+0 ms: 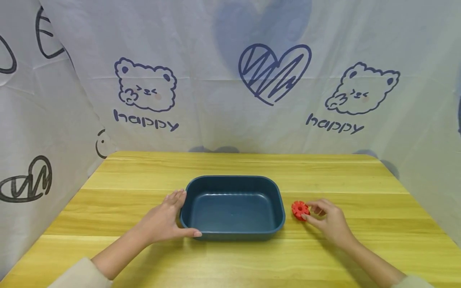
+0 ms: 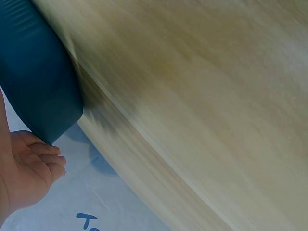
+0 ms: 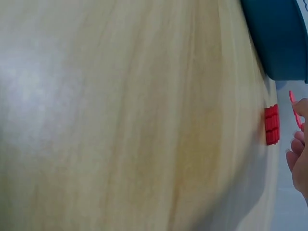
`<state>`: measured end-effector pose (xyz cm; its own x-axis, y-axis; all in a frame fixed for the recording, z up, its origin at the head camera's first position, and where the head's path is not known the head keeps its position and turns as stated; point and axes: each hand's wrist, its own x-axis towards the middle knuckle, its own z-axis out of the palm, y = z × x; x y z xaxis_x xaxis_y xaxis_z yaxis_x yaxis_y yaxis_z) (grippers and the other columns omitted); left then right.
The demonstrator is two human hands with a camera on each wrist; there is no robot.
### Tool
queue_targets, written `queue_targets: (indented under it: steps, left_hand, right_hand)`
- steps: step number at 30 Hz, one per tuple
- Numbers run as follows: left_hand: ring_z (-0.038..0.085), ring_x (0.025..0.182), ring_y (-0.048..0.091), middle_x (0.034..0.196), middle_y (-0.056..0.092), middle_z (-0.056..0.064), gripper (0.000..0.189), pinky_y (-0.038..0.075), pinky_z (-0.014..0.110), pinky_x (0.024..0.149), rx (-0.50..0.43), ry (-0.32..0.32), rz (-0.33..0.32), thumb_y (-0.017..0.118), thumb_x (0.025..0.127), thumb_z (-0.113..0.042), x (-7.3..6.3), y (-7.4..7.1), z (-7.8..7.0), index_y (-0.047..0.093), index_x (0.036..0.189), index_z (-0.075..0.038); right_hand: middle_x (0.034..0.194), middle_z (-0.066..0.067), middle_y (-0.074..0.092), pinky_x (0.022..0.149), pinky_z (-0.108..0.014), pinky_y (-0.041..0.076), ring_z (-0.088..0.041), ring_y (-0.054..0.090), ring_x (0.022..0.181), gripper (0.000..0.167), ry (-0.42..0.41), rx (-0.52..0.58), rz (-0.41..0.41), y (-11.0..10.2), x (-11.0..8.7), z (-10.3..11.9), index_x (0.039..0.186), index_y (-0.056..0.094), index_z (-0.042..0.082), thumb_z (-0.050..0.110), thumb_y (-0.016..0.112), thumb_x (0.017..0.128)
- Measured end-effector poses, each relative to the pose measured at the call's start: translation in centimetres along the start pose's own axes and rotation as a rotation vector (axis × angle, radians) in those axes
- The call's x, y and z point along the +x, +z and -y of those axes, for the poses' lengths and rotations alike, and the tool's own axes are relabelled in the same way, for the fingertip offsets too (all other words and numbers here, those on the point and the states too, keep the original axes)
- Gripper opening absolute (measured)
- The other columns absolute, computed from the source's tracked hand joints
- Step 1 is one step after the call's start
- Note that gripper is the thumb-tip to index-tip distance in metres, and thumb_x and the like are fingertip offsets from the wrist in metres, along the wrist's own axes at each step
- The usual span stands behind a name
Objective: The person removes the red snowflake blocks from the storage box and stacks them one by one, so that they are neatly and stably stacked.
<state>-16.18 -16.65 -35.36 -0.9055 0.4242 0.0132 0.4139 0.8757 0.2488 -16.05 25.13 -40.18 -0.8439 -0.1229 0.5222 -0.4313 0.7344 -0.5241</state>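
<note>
A dark blue rectangular basin [image 1: 232, 236] with rounded corners stands on the wooden table. My left hand [image 1: 167, 220] rests against its left end, fingers along the side and thumb stretched along the front wall. In the left wrist view those fingers [image 2: 54, 161] lie beside the basin's rim. To the right of the basin, my right hand [image 1: 331, 222] pinches a thin red notched disc [image 1: 300, 208] between thumb and fingers. Below it, a short stack of red discs [image 3: 272, 125] sits on the table, with a gap between stack and held disc in the right wrist view.
The light wooden table [image 1: 126, 200] reaches back to a white curtain [image 1: 209, 100] printed with bears, hearts and writing. Another white cloth [image 1: 36, 120] hangs along the left side. The basin's inside floor is bare.
</note>
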Motion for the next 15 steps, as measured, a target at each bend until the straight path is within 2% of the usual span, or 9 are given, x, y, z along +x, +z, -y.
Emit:
queue_targets:
  steps: [15]
  left_hand:
    - [0.048, 0.132, 0.031, 0.147, 0.029, 0.027, 0.115, 0.042, 0.058, 0.095, 0.024, 0.013, -0.029, 0.064, 0.067, -0.07, 0.03, 0.15, -0.01, 0.027, 0.142, 0.008]
  right_hand:
    - [0.075, -0.003, 0.06, 0.058, -0.016, 0.048, 0.003, 0.048, 0.067, 0.021, 0.183, 0.037, 0.042, 0.58, -0.4, -0.82, 0.092, 0.069, -0.003, 0.0, 0.076, 0.072]
